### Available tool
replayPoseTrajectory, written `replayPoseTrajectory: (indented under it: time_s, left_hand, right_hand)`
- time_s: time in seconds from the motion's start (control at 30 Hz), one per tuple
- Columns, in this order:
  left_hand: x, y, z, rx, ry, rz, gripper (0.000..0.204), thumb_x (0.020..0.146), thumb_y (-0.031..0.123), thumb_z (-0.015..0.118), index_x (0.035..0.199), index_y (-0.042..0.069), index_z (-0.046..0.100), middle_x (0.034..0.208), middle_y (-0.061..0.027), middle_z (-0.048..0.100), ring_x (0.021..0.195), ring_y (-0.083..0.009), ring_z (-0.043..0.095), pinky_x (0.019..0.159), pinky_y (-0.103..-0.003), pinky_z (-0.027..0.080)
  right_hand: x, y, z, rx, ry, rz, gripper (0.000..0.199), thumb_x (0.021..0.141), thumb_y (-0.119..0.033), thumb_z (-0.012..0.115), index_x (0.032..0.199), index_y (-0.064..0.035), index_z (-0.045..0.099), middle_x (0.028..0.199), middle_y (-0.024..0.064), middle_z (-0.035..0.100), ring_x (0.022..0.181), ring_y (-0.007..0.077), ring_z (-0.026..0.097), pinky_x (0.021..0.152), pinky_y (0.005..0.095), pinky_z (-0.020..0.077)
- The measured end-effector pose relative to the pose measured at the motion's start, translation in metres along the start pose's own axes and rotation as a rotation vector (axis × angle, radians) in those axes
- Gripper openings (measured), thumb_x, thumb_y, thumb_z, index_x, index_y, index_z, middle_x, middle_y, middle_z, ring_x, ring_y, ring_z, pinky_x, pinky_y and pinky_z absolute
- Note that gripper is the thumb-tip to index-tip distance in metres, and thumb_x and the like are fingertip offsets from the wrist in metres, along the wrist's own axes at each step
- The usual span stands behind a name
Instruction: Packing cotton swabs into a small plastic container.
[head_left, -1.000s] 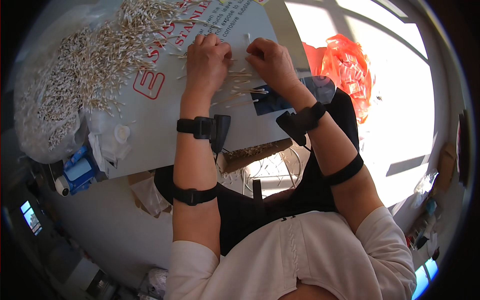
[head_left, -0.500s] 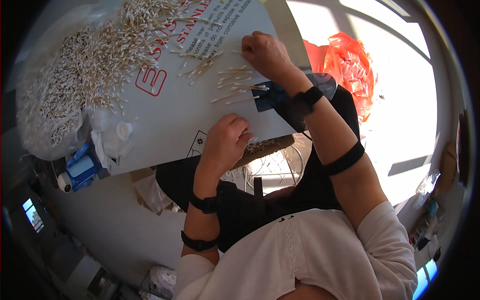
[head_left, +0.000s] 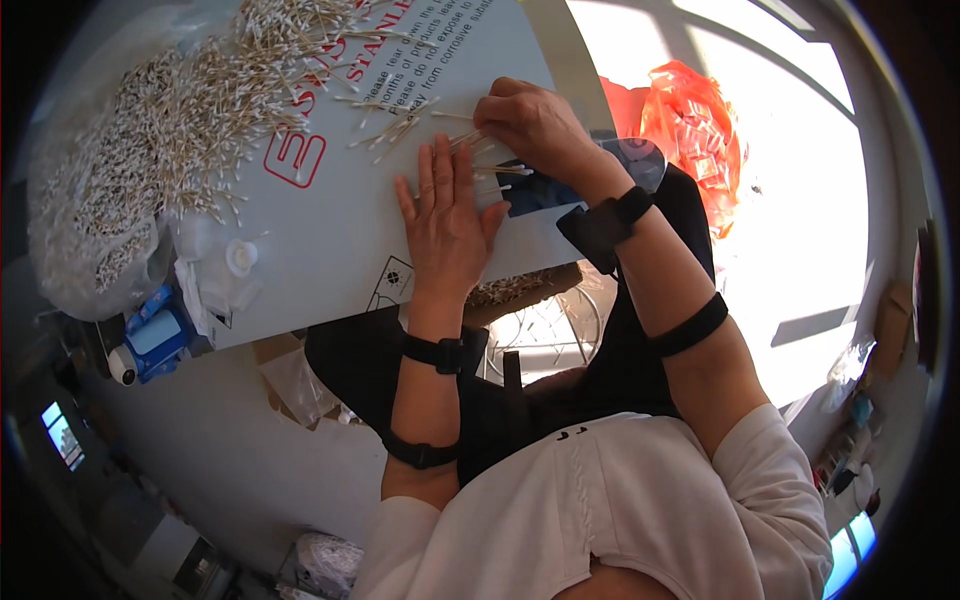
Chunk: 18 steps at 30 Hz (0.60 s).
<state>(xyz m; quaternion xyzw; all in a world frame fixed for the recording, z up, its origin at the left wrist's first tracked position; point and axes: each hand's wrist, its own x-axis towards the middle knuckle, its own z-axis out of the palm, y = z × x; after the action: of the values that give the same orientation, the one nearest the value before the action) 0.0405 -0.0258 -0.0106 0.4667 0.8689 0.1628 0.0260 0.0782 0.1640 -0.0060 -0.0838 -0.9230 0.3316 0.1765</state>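
My left hand [head_left: 447, 235] lies palm down on the tabletop [head_left: 330, 260], open, its fingers stretched over several loose cotton swabs [head_left: 490, 190]. Just beyond its fingertips, to the right, my right hand [head_left: 535, 125] is closed in a pinch. One cotton swab [head_left: 452, 115] sticks out leftward from its fingers; their tips are partly hidden. More loose swabs [head_left: 400, 128] lie left of the hands. A large heap of cotton swabs [head_left: 200, 120] covers the far left, part of it inside a clear plastic bag [head_left: 60, 255].
A dark blue sheet [head_left: 540, 195] lies under my right wrist. At the left edge are a blue-and-white bottle [head_left: 158, 340] and a small white container [head_left: 241, 257]. A cardboard box [head_left: 540, 292] with swabs sits below the front edge. A red plastic bag [head_left: 690, 135] is at right.
My left hand has moved forward and right and flattened from a curled shape onto the swabs. The right hand has shifted slightly nearer, beside the left fingertips.
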Motion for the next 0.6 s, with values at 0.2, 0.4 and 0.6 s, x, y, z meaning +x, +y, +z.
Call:
replayPoseTrajectory:
  time_s: [0.2,0.4,0.6]
  left_hand:
    - [0.01,-0.006,-0.002,-0.029,0.065,0.019,0.079,0.085,0.033,0.068,0.149,0.006,0.032,0.157,-0.0143,0.026,0.146,-0.0323,0.021,0.115,-0.058,0.015]
    - [0.029,-0.01,-0.002,0.041,-0.011,0.103,0.076,0.087,0.035,0.066,0.148,0.005,0.034,0.155,-0.0155,0.031,0.146,-0.0317,0.023,0.114,-0.058,0.014]
    - [0.02,-0.004,-0.007,0.039,-0.05,0.108,0.081,0.084,0.046,0.066,0.145,0.002,0.036,0.155,-0.0173,0.029,0.146,-0.0316,0.022,0.114,-0.06,0.013]
  right_hand:
    - [0.006,0.009,-0.002,0.051,-0.119,-0.133,0.005,0.078,-0.009,0.066,0.08,-0.0075,0.062,0.083,0.0076,0.06,0.081,0.0321,0.06,0.071,0.0397,0.0489]
    - [-0.009,0.003,-0.001,0.104,0.079,-0.086,0.009,0.075,0.0,0.063,0.083,-0.0042,0.062,0.083,0.0105,0.062,0.084,0.0343,0.059,0.074,0.0405,0.05]
    - [-0.046,-0.02,0.009,0.453,0.365,0.435,0.015,0.085,0.005,0.056,0.097,-0.0003,0.064,0.104,0.0078,0.065,0.097,0.0197,0.063,0.084,0.0303,0.0499]
